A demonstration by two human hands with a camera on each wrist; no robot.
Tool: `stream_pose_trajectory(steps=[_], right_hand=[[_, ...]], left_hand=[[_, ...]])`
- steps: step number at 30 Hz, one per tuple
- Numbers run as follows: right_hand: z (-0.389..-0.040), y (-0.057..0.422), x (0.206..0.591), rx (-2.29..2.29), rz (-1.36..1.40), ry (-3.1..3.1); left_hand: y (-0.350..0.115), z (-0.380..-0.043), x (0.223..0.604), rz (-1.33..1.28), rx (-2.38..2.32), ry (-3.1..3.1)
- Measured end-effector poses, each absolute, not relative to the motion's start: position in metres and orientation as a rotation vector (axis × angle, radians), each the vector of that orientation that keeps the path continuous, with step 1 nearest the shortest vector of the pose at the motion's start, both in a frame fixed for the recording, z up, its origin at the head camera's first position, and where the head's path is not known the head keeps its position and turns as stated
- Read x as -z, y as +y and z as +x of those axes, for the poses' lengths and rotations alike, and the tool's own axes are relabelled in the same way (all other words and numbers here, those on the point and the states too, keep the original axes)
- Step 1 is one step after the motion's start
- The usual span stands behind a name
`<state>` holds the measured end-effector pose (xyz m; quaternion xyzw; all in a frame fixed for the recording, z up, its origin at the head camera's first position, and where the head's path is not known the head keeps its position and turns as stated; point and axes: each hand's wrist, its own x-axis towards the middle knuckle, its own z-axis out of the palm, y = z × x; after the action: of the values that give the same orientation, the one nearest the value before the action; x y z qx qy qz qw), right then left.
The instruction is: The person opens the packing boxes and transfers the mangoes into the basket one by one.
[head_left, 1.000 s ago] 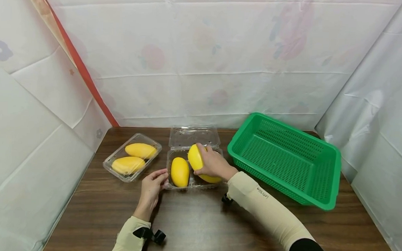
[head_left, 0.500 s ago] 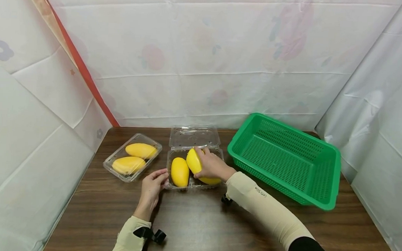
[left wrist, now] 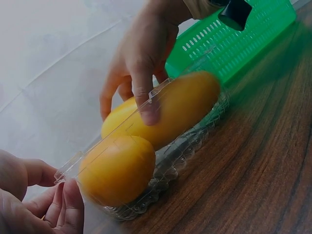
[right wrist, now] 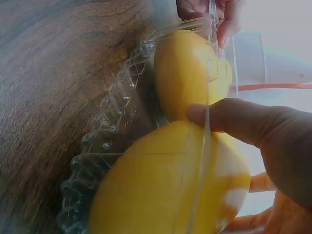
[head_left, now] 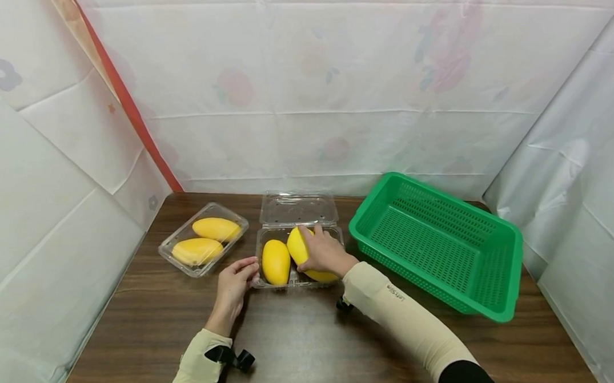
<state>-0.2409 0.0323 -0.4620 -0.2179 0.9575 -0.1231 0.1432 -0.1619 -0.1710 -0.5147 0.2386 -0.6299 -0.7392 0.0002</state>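
Observation:
A hinged clear plastic box (head_left: 300,209) lies with its lid folded back toward the wall. Two yellow mangoes are in its base, one on the left (head_left: 276,262) and one lying slantwise on the right (head_left: 296,247). My right hand (head_left: 325,254) grips the right mango from above, thumb on the near side and fingers over the far side. In the left wrist view, the two mangoes lie against each other. My left hand (head_left: 232,288) pinches the box's left rim (left wrist: 67,169) between thumb and fingertips. Part of the right mango is hidden under my right hand.
To the left, a closed clear box (head_left: 166,250) contains two more mangoes (head_left: 215,229). A green perforated basket (head_left: 428,242) stands at the right, close to my right forearm. All of it rests on a dark wooden table (head_left: 290,339), with white sheeting behind and at both sides.
My right hand and its mango have shifted slightly left and down, so the mango now sits against the left one. My left hand has stayed at the box's rim.

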Motion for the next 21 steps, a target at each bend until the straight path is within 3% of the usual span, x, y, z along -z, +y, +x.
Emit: stream_pose_trajectory(steps=[21], right_hand=[[-0.243,0.042,0.428,0.398,-0.654,2.814]], left_hand=[[-0.171,-0.162,0.514,0.749,2.332,-1.976]])
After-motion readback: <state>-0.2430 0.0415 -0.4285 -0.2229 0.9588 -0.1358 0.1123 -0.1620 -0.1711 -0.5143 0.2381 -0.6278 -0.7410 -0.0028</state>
